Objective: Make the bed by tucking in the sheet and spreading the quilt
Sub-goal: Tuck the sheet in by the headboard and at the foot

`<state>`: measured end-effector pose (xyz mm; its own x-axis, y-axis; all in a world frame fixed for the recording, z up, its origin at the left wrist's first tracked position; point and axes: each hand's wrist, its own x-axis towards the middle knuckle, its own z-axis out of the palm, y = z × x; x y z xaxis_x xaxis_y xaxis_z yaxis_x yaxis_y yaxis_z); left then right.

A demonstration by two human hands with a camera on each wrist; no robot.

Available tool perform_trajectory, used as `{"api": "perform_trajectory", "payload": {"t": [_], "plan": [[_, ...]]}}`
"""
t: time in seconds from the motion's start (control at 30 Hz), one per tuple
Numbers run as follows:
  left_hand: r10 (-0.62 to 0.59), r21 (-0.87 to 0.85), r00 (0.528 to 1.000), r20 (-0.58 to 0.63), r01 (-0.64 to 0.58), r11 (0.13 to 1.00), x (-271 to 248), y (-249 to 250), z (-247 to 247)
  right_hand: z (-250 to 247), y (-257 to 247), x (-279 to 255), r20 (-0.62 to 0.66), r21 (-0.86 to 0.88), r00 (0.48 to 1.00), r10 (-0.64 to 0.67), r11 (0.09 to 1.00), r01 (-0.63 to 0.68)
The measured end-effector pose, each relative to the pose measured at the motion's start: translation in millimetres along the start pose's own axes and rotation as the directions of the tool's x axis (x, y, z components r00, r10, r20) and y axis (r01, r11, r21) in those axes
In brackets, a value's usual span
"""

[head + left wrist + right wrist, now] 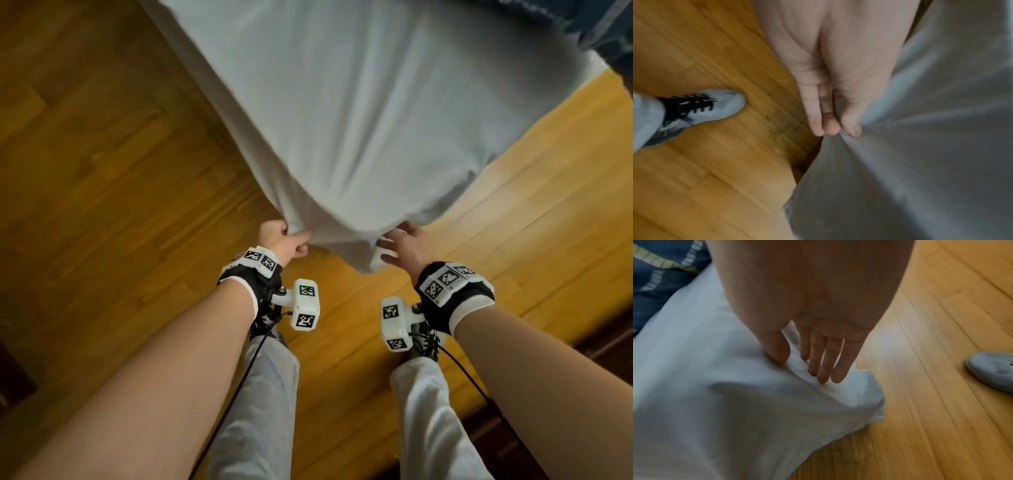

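Note:
A pale grey-white sheet (359,113) covers the bed corner that points toward me and hangs loose over it. My left hand (287,241) pinches a fold of the sheet (900,146) at the left side of the corner, thumb against fingertips (830,128). My right hand (402,243) lies with straight fingers (826,368) on the sheet's bunched corner (849,395), thumb pressing the cloth beside them. The dark blue patterned quilt (596,27) shows at the far right of the bed, and the quilt (663,272) fills the right wrist view's upper left.
Wooden plank floor (102,171) surrounds the bed corner on both sides. My feet in grey shoes (711,107) stand close to the corner, the other shoe (990,369) to the right. Cables run down from both wrist mounts along my legs.

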<state>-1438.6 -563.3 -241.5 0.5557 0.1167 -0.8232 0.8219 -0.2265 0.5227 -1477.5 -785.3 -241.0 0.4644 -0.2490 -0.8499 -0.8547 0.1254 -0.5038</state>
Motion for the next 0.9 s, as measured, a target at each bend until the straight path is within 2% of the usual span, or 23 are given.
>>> {"api": "perform_trajectory", "payload": {"t": [0.1, 0.17, 0.3, 0.37, 0.43, 0.5, 0.57, 0.6, 0.63, 0.67, 0.7, 0.77, 0.8, 0.83, 0.9], "plan": [[-0.116, -0.022, 0.992, -0.053, 0.115, 0.993, -1, -28, -20, 4, 4, -5, 0.002, -0.011, 1.000, -0.013, 1.000, 0.013], [-0.143, -0.017, 0.987, -0.076, 0.142, 0.990, -2, -45, -27, 6, 6, -6, -0.003, -0.017, 1.000, -0.016, 1.000, 0.016], [-0.171, -0.008, 0.983, -0.067, 0.170, 0.985, 13, -57, -12, 10, 13, 12, -0.029, 0.027, 1.000, -0.004, 1.000, 0.005], [-0.223, -0.007, 0.971, -0.087, 0.223, 0.975, 33, -58, -1, 10, 14, 16, -0.046, 0.054, 0.999, 0.016, 0.998, -0.014], [-0.282, -0.017, 0.950, -0.135, 0.282, 0.959, 48, -59, 7, 7, 15, 13, -0.047, 0.008, 0.998, 0.040, 0.999, -0.039], [-0.294, 0.013, 0.936, -0.191, 0.302, 0.953, 41, -53, 7, 0, 20, 3, -0.013, -0.100, 0.986, 0.168, 0.981, -0.168], [-0.235, -0.011, 0.949, -0.208, 0.238, 0.971, 15, -39, 6, -10, 32, -13, -0.039, -0.180, 0.943, 0.332, 0.926, -0.333], [-0.184, -0.048, 0.965, -0.189, 0.179, 0.983, 5, -35, 5, -16, 40, -18, -0.092, -0.153, 0.932, 0.351, 0.920, -0.361], [-0.150, -0.097, 0.976, -0.155, 0.136, 0.986, -7, -30, 4, -22, 46, -21, -0.166, -0.103, 0.937, 0.306, 0.940, -0.325], [-0.127, -0.149, 0.985, -0.119, 0.108, 0.983, -15, -26, 6, -27, 48, -22, -0.257, -0.081, 0.945, 0.203, 0.970, -0.230], [-0.108, -0.221, 0.991, -0.083, 0.087, 0.971, -26, -19, 7, -31, 44, -21, -0.350, -0.102, 0.935, 0.059, 0.990, -0.101], [-0.072, -0.398, 0.997, -0.008, 0.063, 0.915, -41, -5, 13, -31, 24, -21, -0.422, -0.125, 0.891, -0.166, 0.984, 0.124], [-0.053, -0.457, 0.998, 0.040, 0.066, 0.887, -43, -1, 19, -31, 14, -20, -0.417, -0.071, 0.889, -0.191, 0.982, 0.178], [-0.046, -0.496, 0.995, 0.093, 0.086, 0.864, -41, 2, 26, -27, 5, -18, -0.379, 0.019, 0.911, -0.163, 0.983, 0.184], [-0.058, -0.568, 0.982, 0.181, 0.152, 0.809, -32, 3, 40, -16, -2, -9, -0.199, 0.225, 0.978, -0.057, 0.969, 0.102]]}}
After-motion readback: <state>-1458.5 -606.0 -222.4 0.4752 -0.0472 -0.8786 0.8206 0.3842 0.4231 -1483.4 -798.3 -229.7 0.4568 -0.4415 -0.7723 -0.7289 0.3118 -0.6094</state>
